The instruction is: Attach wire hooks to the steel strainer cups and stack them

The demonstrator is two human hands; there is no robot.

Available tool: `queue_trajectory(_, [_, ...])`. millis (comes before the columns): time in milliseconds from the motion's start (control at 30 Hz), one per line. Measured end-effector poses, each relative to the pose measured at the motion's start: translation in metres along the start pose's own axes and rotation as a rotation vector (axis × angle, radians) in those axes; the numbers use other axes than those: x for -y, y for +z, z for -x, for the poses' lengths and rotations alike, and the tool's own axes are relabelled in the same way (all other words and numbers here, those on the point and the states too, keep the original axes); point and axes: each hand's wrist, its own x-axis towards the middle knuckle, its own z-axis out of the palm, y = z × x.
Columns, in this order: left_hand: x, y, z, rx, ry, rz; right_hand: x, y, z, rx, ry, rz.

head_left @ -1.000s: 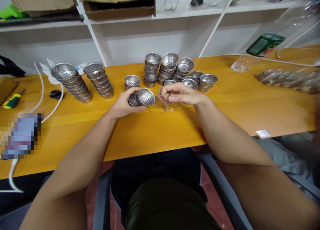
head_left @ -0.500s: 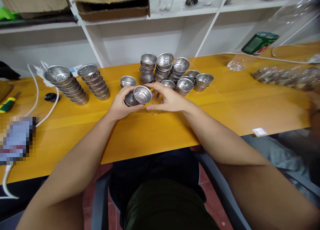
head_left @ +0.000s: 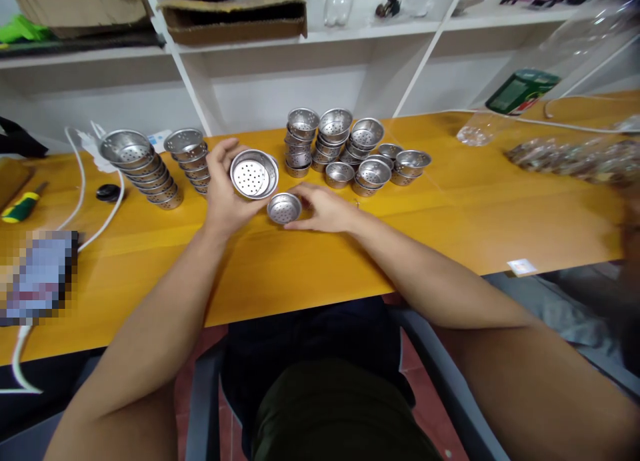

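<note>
My left hand [head_left: 223,191] grips a perforated metal cup [head_left: 254,174], tilted so its holed base faces me; a second rim shows just behind it. Lower and to the right, my right hand [head_left: 325,207] has thumb and fingers around a smaller-looking perforated metal cup [head_left: 285,208], close to the table. Behind my hands, similar cups stand in stacks: a tall back stack [head_left: 299,141], another beside it [head_left: 335,129], and one to the right [head_left: 367,135]. A low single cup [head_left: 339,174] sits in front of them.
Two leaning cup stacks, a bigger stack [head_left: 143,171] and a partly covered one [head_left: 186,151], stand at left. A screwdriver [head_left: 23,206], a black cap [head_left: 108,193], white cables and a blurred device [head_left: 40,274] lie there. A plastic bottle [head_left: 523,91] and wrapped items [head_left: 575,157] are at right.
My left hand has lifted its cup up and left and tilted it toward me. My right hand has moved slightly down and closed around another cup. The wire rings beside it no longer show.
</note>
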Motion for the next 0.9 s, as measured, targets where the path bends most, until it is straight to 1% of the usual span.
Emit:
queue_trajectory(67, [-0.002, 0.005, 0.003, 0.025, 0.001, 0.007, 0.015, 0.017, -0.006, 0.041, 0.020, 0.059])
queue_trajectory(133, [-0.005, 0.009, 0.005, 0.016, 0.015, -0.012, 0.024, 0.026, -0.010, 0.064, 0.045, 0.112])
queue_trajectory(233, [-0.009, 0.011, 0.007, 0.009, 0.019, -0.062, 0.025, 0.024, -0.009, 0.069, 0.058, 0.149])
queue_trajectory(267, [-0.011, 0.011, 0.008, 0.014, 0.013, -0.079, 0.023, 0.020, -0.007, 0.037, 0.053, 0.143])
queue_trajectory(300, [-0.013, 0.010, 0.008, 0.023, 0.004, -0.098, 0.021, 0.015, -0.005, -0.026, 0.039, 0.125])
queue_trajectory(333, [-0.015, 0.010, 0.008, 0.036, -0.007, -0.118, 0.019, 0.009, -0.003, -0.118, 0.013, 0.099])
queue_trajectory(400, [-0.020, 0.011, 0.007, 0.073, -0.019, -0.149, 0.017, 0.000, 0.001, -0.309, -0.094, 0.043])
queue_trajectory(433, [-0.022, 0.012, 0.007, 0.097, -0.018, -0.158, 0.018, -0.003, 0.002, -0.360, -0.169, 0.026])
queue_trajectory(467, [-0.025, 0.013, 0.006, 0.122, -0.013, -0.162, 0.020, -0.004, 0.003, -0.367, -0.248, 0.018])
queue_trajectory(533, [-0.028, 0.015, 0.006, 0.169, 0.001, -0.165, 0.026, -0.004, 0.003, -0.274, -0.374, 0.027])
queue_trajectory(600, [-0.029, 0.017, 0.005, 0.208, 0.012, -0.172, 0.030, 0.000, 0.002, -0.165, -0.421, 0.049])
queue_trajectory(633, [-0.029, 0.018, 0.005, 0.224, 0.016, -0.177, 0.032, 0.001, 0.002, -0.137, -0.420, 0.056])
queue_trajectory(700, [-0.027, 0.018, 0.005, 0.247, 0.028, -0.178, 0.033, 0.002, 0.002, -0.139, -0.404, 0.051])
queue_trajectory(900, [-0.024, 0.020, 0.007, 0.276, 0.077, -0.127, 0.031, -0.004, 0.001, -0.260, -0.461, -0.075])
